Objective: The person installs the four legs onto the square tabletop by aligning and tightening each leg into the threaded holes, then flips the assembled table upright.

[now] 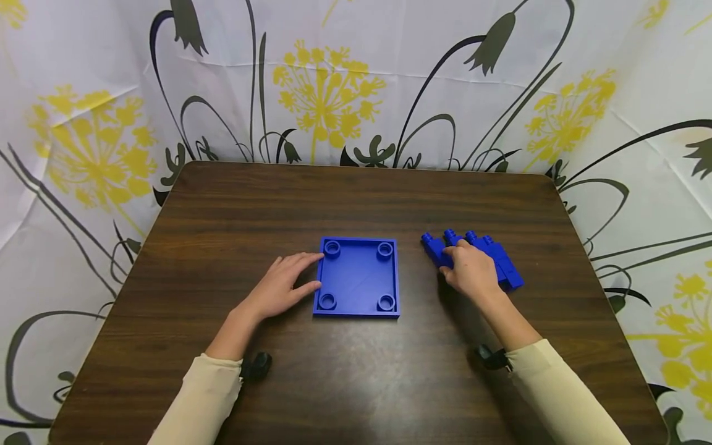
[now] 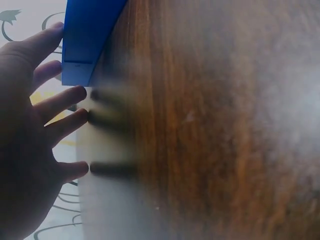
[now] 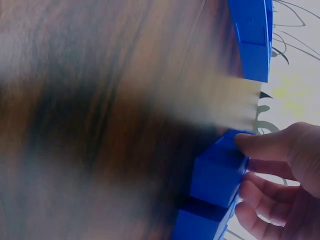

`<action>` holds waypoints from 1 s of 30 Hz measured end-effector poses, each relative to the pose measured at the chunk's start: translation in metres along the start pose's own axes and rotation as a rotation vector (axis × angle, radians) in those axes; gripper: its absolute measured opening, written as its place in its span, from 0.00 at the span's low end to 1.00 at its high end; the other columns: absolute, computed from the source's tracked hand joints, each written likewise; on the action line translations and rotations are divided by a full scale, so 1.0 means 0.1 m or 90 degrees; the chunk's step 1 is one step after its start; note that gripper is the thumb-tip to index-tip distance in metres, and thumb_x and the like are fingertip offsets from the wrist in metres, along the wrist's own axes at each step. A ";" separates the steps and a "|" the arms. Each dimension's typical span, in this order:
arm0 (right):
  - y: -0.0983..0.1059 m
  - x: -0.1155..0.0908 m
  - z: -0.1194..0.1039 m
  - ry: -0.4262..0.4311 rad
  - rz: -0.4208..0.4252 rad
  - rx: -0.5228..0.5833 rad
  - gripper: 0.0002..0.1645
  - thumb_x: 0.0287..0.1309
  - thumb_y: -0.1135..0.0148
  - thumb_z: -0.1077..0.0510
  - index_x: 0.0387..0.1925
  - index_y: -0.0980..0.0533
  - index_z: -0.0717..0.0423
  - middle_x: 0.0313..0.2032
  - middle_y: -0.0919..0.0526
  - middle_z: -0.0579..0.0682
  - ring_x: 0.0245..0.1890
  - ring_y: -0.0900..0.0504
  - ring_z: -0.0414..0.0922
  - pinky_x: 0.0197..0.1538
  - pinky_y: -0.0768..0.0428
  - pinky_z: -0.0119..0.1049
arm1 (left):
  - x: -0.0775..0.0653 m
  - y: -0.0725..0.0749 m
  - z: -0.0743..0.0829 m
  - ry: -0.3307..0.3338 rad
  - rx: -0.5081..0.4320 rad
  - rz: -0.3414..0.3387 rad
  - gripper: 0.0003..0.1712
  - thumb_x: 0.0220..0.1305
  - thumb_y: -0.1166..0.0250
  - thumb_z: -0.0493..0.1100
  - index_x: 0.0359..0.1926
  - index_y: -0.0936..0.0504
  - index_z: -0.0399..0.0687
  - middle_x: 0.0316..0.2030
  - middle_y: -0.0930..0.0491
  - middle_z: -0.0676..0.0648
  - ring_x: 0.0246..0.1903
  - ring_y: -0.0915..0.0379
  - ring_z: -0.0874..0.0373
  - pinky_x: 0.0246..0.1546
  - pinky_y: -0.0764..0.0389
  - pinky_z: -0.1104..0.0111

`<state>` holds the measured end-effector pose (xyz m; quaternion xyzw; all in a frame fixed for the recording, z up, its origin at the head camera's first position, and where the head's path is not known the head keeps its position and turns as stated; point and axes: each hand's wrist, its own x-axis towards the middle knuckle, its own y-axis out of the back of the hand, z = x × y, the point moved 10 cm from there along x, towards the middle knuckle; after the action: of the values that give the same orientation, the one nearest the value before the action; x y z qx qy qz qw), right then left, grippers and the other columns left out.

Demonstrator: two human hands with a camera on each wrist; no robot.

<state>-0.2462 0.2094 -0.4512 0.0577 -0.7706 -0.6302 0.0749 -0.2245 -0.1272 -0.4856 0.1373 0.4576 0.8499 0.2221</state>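
Observation:
A square blue panel [image 1: 358, 278] with a raised rim and a round socket near each corner lies flat on the table. My left hand [image 1: 280, 285] is at its left side, fingers spread, with index fingertip and thumb against the rim. Right of the panel, several long blue blocks with round pegs [image 1: 505, 267] lie side by side, pegs pointing away from me. My right hand [image 1: 471, 267] pinches the leftmost pegged block [image 1: 432, 246] between thumb and fingers. In the right wrist view the thumb [image 3: 265, 145] presses against a blue block [image 3: 217, 175]; the other fingers are partly behind it.
The dark wood-grain table [image 1: 356, 383] reaches back to a white curtain [image 1: 411, 74] printed with yellow and grey flowers, which also hangs at both sides. A strip of table separates the panel from the blocks. A dark wrist device [image 1: 492, 357] sits under each forearm.

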 end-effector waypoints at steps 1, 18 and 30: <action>0.00 0.00 -0.01 0.004 0.002 0.004 0.23 0.50 0.26 0.54 0.50 0.17 0.56 0.43 0.19 0.57 0.40 0.18 0.59 0.38 0.20 0.54 | 0.00 -0.01 0.00 0.005 -0.001 -0.003 0.36 0.69 0.41 0.60 0.73 0.37 0.58 0.68 0.34 0.46 0.70 0.45 0.46 0.64 0.55 0.34; -0.08 0.00 -0.03 -0.005 -0.027 -0.044 0.31 0.48 0.25 0.51 0.54 0.20 0.58 0.41 0.15 0.63 0.33 0.16 0.62 0.31 0.20 0.56 | -0.01 -0.06 -0.02 0.037 -0.021 -0.031 0.36 0.71 0.44 0.61 0.75 0.41 0.60 0.71 0.40 0.44 0.72 0.52 0.42 0.64 0.62 0.32; -0.03 0.03 0.03 -0.050 0.005 0.006 0.28 0.47 0.28 0.49 0.49 0.19 0.59 0.43 0.16 0.60 0.40 0.18 0.60 0.38 0.22 0.57 | -0.03 -0.07 -0.01 0.035 -0.027 -0.031 0.35 0.71 0.44 0.59 0.75 0.42 0.61 0.72 0.41 0.44 0.73 0.53 0.43 0.64 0.63 0.33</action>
<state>-0.2497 0.2111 -0.4550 0.0302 -0.7763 -0.6279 0.0473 -0.2208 -0.1266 -0.4920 0.0976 0.4490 0.8571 0.2329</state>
